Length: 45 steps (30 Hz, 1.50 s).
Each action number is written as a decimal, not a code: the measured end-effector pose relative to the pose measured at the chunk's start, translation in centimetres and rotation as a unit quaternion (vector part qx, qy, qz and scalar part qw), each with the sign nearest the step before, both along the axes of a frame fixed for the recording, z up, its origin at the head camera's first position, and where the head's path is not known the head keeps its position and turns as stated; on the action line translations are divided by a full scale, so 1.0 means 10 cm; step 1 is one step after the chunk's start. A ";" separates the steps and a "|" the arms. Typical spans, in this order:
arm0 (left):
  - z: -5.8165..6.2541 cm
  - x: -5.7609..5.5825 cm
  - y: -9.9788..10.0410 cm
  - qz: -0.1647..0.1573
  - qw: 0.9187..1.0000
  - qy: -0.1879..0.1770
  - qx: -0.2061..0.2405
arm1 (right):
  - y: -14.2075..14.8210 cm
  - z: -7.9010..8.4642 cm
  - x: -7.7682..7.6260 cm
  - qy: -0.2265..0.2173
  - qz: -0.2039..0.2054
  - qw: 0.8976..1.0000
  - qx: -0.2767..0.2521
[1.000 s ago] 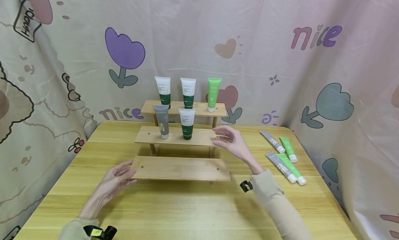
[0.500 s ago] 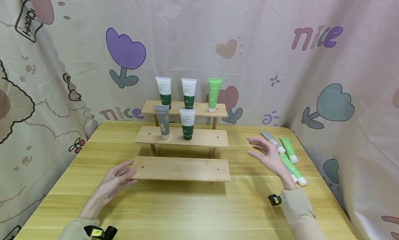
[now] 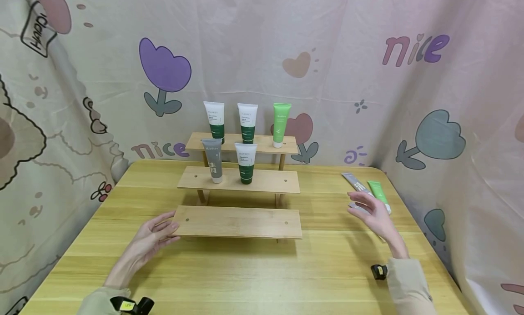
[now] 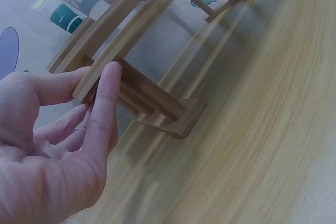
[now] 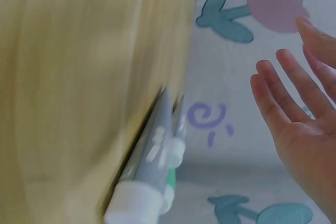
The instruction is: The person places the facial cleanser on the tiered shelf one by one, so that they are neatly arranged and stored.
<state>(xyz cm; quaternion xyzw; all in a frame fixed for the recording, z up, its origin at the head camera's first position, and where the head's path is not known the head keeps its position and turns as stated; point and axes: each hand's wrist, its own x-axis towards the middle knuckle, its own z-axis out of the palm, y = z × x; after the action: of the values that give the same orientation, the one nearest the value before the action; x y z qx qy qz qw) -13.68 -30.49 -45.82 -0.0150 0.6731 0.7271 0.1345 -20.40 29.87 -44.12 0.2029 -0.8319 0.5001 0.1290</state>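
My left hand pinches the left end of the lowest board of a three-tier wooden stand; the left wrist view shows thumb and fingers on either side of that board. My right hand hovers, fingers spread and holding nothing, over tubes lying at the table's right. Among these, a grey tube and a green tube show behind it, while the nearer pair is mostly hidden by the hand. The right wrist view shows a grey tube with a white cap beside the open palm.
On the stand's middle tier stand a grey tube and a white-and-green tube. The top tier bears two white-and-green tubes and a light green tube. A patterned curtain hangs behind the wooden table.
My right hand has moved away from the right end of the stand's middle tier, rightward and nearer, over the lying tubes. The left hand keeps its place on the stand.
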 end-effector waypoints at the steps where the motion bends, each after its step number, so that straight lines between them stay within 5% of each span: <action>1: 0.00 0.00 0.00 -0.001 1.000 0.000 0.000 | 0.03 -0.02 0.00 0.002 -0.004 1.000 0.004; 9: -0.01 0.01 0.02 0.000 1.000 0.004 -0.017 | 0.23 -0.10 0.04 -0.014 -0.041 0.998 0.040; 20: -0.01 0.01 0.02 -0.003 1.000 0.008 -0.025 | 0.39 -0.17 0.10 -0.059 -0.105 0.983 0.136; 39: -0.01 0.02 0.02 -0.007 1.000 0.007 -0.013 | 0.47 -0.26 0.12 -0.061 -0.123 0.977 0.161; 45: -0.01 0.02 0.02 -0.011 1.000 0.006 -0.012 | 0.48 -0.28 0.10 -0.080 -0.094 0.983 0.137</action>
<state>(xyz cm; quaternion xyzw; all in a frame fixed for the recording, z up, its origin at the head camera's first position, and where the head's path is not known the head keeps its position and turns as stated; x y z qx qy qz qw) -13.50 -30.25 -45.88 -0.0051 0.6830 0.7173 0.1378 -19.40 34.63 -46.89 0.0985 -0.9156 0.3818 0.0792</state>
